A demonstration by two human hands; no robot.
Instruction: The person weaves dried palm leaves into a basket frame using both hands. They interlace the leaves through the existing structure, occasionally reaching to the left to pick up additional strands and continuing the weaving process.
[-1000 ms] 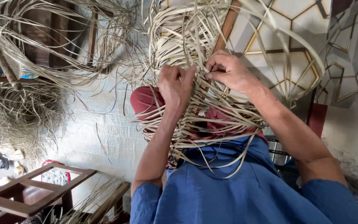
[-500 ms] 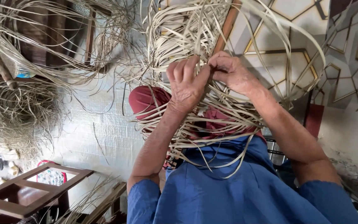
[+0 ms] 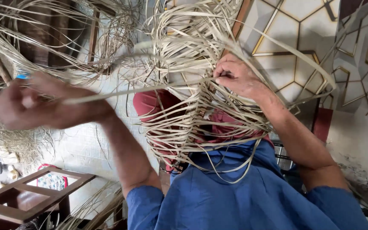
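The woven cane frame (image 3: 192, 102) sits at centre, resting against the lap and blue garment (image 3: 243, 200), which steadies it for two-handed work. The right hand (image 3: 235, 76) is closed in a pinch on the weave near its upper right, anchoring the crossing point. The left hand (image 3: 43, 104), blurred, is out at far left, closed around a single cane strip (image 3: 150, 87) that runs taut back to the frame; the tension draws the strip tight through the weave. Loose cane bundles (image 3: 35, 38) lie at far left. A wooden stool frame (image 3: 30, 198) stands near left.
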